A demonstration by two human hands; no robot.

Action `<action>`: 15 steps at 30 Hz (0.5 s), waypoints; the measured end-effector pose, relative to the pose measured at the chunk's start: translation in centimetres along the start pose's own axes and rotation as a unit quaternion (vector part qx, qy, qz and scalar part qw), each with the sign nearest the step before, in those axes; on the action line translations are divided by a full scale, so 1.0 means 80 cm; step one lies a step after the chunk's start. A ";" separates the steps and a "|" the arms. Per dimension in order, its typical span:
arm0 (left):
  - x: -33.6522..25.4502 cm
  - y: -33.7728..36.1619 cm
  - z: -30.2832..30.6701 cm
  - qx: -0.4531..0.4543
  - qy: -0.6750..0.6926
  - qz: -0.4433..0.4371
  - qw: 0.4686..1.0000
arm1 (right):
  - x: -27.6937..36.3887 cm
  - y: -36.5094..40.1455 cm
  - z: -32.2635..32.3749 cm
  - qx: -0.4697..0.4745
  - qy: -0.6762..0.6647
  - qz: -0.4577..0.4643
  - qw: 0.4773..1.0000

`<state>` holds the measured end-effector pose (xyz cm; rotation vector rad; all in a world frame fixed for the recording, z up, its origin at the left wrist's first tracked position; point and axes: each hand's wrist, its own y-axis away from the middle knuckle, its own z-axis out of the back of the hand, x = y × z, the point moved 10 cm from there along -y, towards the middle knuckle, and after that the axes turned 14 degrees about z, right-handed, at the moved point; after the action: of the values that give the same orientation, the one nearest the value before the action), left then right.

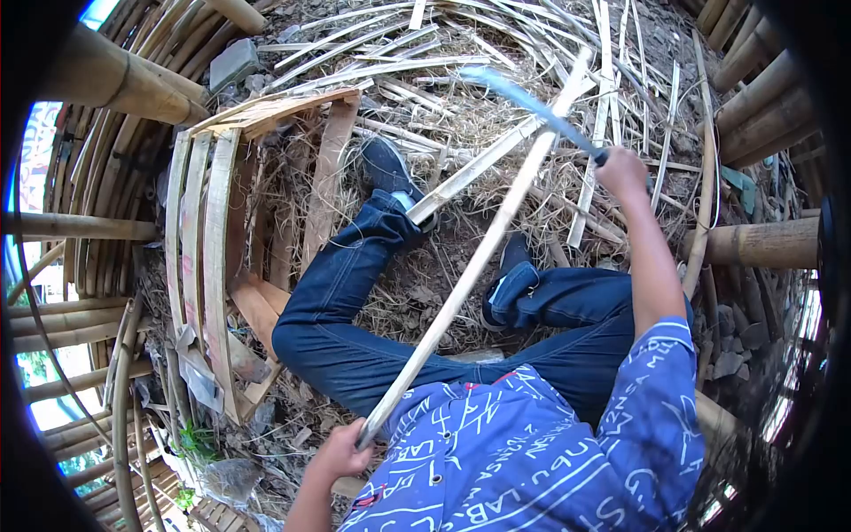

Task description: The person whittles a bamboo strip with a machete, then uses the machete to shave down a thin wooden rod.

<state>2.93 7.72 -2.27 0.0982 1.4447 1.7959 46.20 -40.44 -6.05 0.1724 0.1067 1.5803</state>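
Clasps a long, pale, flat bamboo-like strip [484, 251], running forward from the closed left hand [343, 449], and a long blue-grey blade [530, 104] in the closed right hand [623, 171]. Has a slatted, pale wooden crate [214, 239] with unclear contents ahead-left of the left grip.

Blade [525, 100] in right grip [624, 172]
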 end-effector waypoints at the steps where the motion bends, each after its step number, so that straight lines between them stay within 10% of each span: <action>1: 0.007 0.002 0.002 -0.004 0.004 -0.002 1.000 | -0.033 -0.009 0.003 -0.005 0.012 -0.044 0.999; 15: -0.006 -0.067 0.030 -0.025 0.009 -0.036 0.999 | 0.021 0.078 0.010 -0.067 -0.154 0.033 0.985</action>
<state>7.36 9.40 -5.75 0.0049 1.3974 1.7756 40.15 -38.87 -4.11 0.3155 -0.2486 1.6027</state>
